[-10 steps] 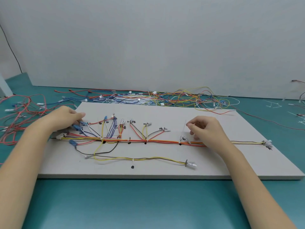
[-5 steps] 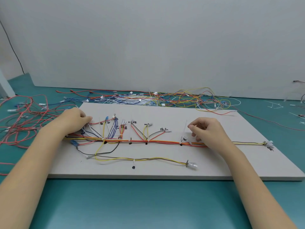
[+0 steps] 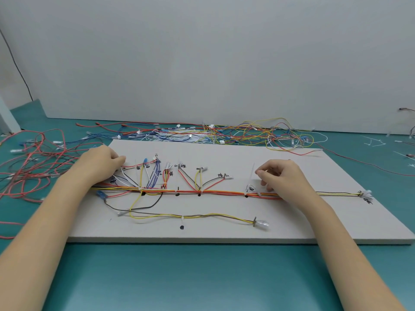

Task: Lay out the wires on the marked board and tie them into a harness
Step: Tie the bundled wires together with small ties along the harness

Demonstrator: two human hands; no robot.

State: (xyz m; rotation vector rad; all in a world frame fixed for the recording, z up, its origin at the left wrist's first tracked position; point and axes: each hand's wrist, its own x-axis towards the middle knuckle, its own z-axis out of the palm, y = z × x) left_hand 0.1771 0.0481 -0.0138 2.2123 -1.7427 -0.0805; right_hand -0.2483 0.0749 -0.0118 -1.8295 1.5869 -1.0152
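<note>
Leftward along the board (image 3: 292, 221), the left hand (image 3: 98, 163) has slid over the branch ends, fingers curled onto wires; the right hand (image 3: 278, 176) pinches a cable tie (image 3: 252, 176) at the mostly tied trunk (image 3: 224, 192).

A teal surface (image 3: 202, 277) runs back to a plain pale grey wall (image 3: 202, 59), evenly lit; a thin black cable (image 3: 15, 61) hangs down the wall's left end.

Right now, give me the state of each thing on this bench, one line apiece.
marked board: flat on the table.
main wire bundle: laid along the board, tied at several marks.
cable tie: tail upright, pinched by the right hand.
right hand: fingers curled, heel on the bundle.
left hand: holding down the bundle's left end.
loose wires: tangled behind the board.
</note>
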